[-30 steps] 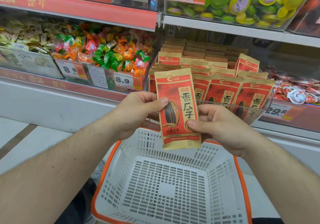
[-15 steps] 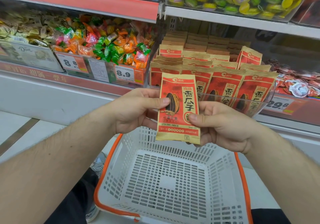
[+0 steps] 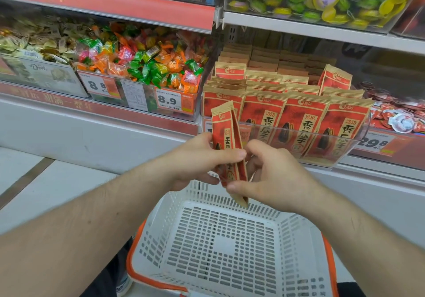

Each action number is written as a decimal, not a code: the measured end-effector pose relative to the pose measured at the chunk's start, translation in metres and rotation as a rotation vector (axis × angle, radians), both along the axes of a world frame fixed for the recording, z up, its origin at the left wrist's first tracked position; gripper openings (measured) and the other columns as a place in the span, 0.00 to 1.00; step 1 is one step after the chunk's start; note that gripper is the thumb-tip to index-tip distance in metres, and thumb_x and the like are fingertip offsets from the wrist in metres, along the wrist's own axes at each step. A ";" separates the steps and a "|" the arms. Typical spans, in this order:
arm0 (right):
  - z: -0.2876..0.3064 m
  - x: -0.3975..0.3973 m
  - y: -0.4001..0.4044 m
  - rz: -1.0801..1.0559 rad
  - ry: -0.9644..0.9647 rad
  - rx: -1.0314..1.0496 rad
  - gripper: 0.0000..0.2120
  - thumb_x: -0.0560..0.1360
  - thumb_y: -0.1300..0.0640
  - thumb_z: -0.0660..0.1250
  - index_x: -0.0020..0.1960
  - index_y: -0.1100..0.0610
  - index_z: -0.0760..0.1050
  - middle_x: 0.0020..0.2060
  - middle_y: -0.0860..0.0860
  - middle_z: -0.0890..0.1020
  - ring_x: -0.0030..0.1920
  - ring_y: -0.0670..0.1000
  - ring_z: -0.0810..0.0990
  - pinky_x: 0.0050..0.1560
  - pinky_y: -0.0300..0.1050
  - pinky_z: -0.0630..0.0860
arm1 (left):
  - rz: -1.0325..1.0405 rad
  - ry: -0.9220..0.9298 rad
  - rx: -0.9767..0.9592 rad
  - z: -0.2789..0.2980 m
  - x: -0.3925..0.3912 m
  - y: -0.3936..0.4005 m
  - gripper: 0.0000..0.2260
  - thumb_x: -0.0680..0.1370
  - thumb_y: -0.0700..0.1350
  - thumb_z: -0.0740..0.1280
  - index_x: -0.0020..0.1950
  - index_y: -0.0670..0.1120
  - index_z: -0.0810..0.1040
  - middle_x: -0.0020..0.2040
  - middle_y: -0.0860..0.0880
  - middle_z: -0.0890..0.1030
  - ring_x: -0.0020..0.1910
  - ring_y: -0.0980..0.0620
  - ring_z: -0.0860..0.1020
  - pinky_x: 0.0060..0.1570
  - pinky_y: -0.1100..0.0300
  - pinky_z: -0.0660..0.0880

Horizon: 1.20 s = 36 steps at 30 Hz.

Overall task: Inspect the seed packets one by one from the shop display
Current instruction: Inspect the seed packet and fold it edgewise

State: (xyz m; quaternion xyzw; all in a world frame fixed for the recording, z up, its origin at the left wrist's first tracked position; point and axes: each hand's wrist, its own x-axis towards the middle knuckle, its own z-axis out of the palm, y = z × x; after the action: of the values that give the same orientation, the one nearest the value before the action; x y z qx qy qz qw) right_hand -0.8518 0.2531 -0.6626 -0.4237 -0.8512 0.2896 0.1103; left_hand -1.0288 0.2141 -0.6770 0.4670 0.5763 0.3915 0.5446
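Note:
A red and tan seed packet [image 3: 226, 131] stands nearly edge-on between both my hands, above the basket. My left hand [image 3: 195, 161] grips its middle with the thumb laid across the front. My right hand [image 3: 269, 177] pinches the packet's lower end between thumb and fingers. Behind it, rows of the same seed packets [image 3: 305, 122] stand upright in a clear display bin [image 3: 345, 140] on the shelf.
A white slotted basket with an orange rim [image 3: 230, 241] sits below my hands, with nothing in it. Left of the seed bin is a bin of colourful wrapped candies [image 3: 142, 67]. More sweets [image 3: 400, 117] lie to the right, and a shelf [image 3: 322, 30] runs above.
The packet faced me flat before; now it is turned almost edge-on. My right hand has shifted down to its lower end, and my left thumb lies across its front.

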 end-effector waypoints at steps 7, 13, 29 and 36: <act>0.010 0.002 0.011 -0.123 0.408 -0.125 0.06 0.78 0.55 0.66 0.44 0.54 0.79 0.34 0.50 0.84 0.32 0.51 0.84 0.38 0.50 0.81 | -0.118 0.022 -0.004 -0.002 -0.001 0.001 0.14 0.66 0.46 0.74 0.50 0.51 0.80 0.43 0.48 0.81 0.45 0.46 0.80 0.53 0.49 0.79; 0.003 -0.002 0.007 -0.101 0.319 0.048 0.11 0.80 0.55 0.63 0.40 0.54 0.77 0.30 0.52 0.82 0.30 0.46 0.82 0.38 0.55 0.81 | -0.153 0.121 -0.015 -0.004 0.006 0.001 0.20 0.64 0.48 0.73 0.55 0.47 0.78 0.45 0.51 0.80 0.47 0.50 0.80 0.54 0.46 0.80; 0.007 -0.008 0.003 -0.067 0.586 -0.351 0.13 0.82 0.65 0.57 0.39 0.63 0.73 0.30 0.61 0.81 0.25 0.51 0.77 0.29 0.41 0.73 | -0.144 -0.199 0.063 -0.002 -0.007 0.003 0.20 0.68 0.46 0.70 0.60 0.42 0.79 0.49 0.39 0.84 0.50 0.43 0.82 0.53 0.44 0.77; 0.005 -0.008 0.003 -0.064 0.612 -0.357 0.13 0.82 0.64 0.58 0.41 0.63 0.74 0.29 0.57 0.81 0.26 0.51 0.77 0.29 0.42 0.73 | -0.112 -0.211 0.044 -0.001 -0.006 0.003 0.17 0.67 0.47 0.71 0.54 0.45 0.82 0.47 0.43 0.84 0.50 0.44 0.82 0.48 0.46 0.80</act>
State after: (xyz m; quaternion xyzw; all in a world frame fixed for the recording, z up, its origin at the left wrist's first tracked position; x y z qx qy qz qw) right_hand -0.8593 0.2560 -0.6576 -0.3565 -0.7009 0.5437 0.2935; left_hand -1.0344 0.2172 -0.6785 0.4664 0.4800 0.4201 0.6128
